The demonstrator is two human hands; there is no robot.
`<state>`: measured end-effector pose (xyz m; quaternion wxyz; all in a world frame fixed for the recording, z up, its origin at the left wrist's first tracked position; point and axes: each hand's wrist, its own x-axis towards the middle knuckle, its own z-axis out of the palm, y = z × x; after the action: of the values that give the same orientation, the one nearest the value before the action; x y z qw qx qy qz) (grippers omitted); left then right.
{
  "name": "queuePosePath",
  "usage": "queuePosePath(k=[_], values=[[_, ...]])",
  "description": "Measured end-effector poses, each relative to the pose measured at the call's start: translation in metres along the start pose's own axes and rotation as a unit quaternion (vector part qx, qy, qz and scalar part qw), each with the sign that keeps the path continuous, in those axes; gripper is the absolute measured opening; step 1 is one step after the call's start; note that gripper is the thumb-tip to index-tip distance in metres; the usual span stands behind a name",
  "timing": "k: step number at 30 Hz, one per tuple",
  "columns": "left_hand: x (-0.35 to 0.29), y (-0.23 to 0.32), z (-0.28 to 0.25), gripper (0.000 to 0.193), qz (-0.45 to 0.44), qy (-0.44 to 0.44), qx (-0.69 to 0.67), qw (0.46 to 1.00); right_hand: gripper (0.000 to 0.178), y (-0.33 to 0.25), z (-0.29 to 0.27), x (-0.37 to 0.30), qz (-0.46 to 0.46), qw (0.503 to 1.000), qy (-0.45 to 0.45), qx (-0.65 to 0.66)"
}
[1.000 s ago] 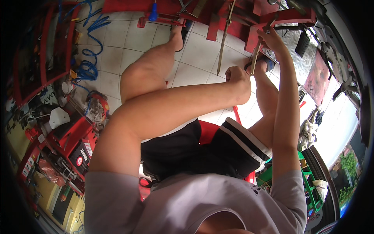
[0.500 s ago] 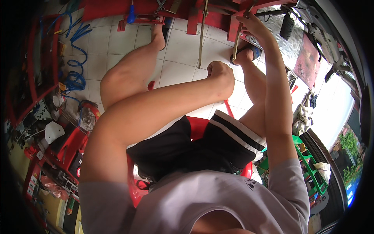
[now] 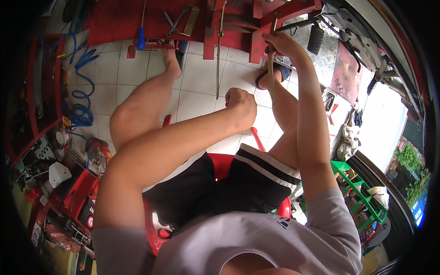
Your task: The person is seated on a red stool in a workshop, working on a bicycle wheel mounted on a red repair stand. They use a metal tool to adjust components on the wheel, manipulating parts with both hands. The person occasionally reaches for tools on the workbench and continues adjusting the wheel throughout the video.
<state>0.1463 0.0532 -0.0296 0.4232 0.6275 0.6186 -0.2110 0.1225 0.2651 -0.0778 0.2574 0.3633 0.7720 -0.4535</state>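
My right hand (image 3: 282, 46) is closed round a long, thin brass-coloured strip (image 3: 271, 75), fingers curled at its upper part. The strip's lower end hangs free above my right foot and shin. A second such strip (image 3: 219, 50) hangs from the red bench frame, its tip just left of my left hand and apart from it. My left hand (image 3: 242, 106) is curled into a fist over the tiled floor, between my knees. Its fingertips are tucked away, so whatever they hold, if anything, is hidden. Whether the two strips join cannot be seen.
On the red bench (image 3: 114, 23) lie a blue-handled screwdriver (image 3: 141, 40), wrenches (image 3: 172, 22) and a brass-coloured flat piece (image 3: 189, 22). A coiled blue hose (image 3: 81, 112) hangs at left. A black pedal (image 3: 315, 39) juts out at right. A green rack (image 3: 362, 192) stands lower right.
The view has shifted, so more of the bench and its tools shows. The strip in my right hand now reaches further below the hand. My left hand stays a fist.
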Motion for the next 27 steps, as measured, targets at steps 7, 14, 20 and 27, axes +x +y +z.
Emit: queuePosePath(k=[7, 14, 20, 27], values=[[0.002, -0.041, -0.017, 0.023, -0.028, 0.244, -0.128, 0.961, 0.057, -0.014, -0.002, -0.030, -0.002, 0.995, 0.046, 0.090], [0.010, -0.107, -0.073, 0.050, -0.108, 0.429, -0.292, 0.848, 0.083, -0.013, -0.010, -0.043, -0.037, 0.990, 0.035, 0.130], [0.031, -0.095, -0.100, 0.062, -0.086, 0.417, -0.399, 0.812, 0.084, -0.010, -0.014, -0.055, -0.078, 0.985, 0.059, 0.141], [0.085, -0.105, -0.109, 0.024, -0.038, 0.431, -0.722, 0.541, 0.091, -0.016, -0.010, -0.055, -0.085, 0.986, 0.071, 0.126]])
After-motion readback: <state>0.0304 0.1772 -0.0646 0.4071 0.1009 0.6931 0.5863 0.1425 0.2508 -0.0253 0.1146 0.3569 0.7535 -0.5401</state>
